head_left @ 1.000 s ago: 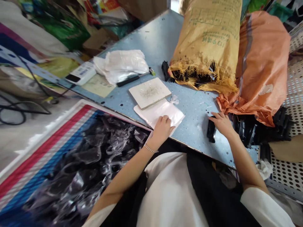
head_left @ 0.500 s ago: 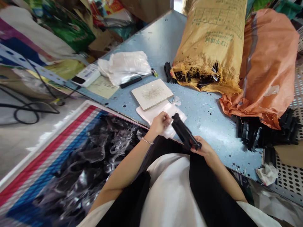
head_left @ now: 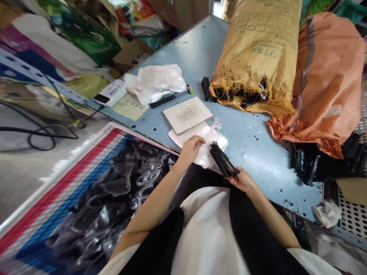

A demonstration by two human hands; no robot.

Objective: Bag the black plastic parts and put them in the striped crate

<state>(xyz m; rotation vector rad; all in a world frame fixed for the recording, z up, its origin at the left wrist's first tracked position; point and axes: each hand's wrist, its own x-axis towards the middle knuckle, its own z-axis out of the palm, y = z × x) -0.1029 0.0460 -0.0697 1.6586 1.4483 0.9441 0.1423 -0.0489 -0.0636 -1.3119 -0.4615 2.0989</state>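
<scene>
In my right hand (head_left: 241,179) is a long black plastic part (head_left: 223,160), held at its near end and slanting up to the left over the table's front edge. My left hand (head_left: 192,151) is beside the part's far end, apart from it, with thumb and fingertips pinched together; whether something small is between them I cannot make out. Below and behind the left hand lies a clear plastic bag (head_left: 204,154) on the blue table. A pale rectangular block (head_left: 187,114) with small crumbs on top rests partly on that bag.
Black parts show at the mouth of a yellow woven sack (head_left: 258,57); more lie under an orange sack (head_left: 327,84). Left stands a striped crate (head_left: 65,198) full of bagged black parts (head_left: 114,187). A stack of clear bags (head_left: 162,80) and a black pen-like tool (head_left: 163,100) lie behind.
The black part has turned slightly in my right hand, showing more of its lighter inner strip. My left hand has stayed close by, its fingers shifted a little. The view has shifted slightly.
</scene>
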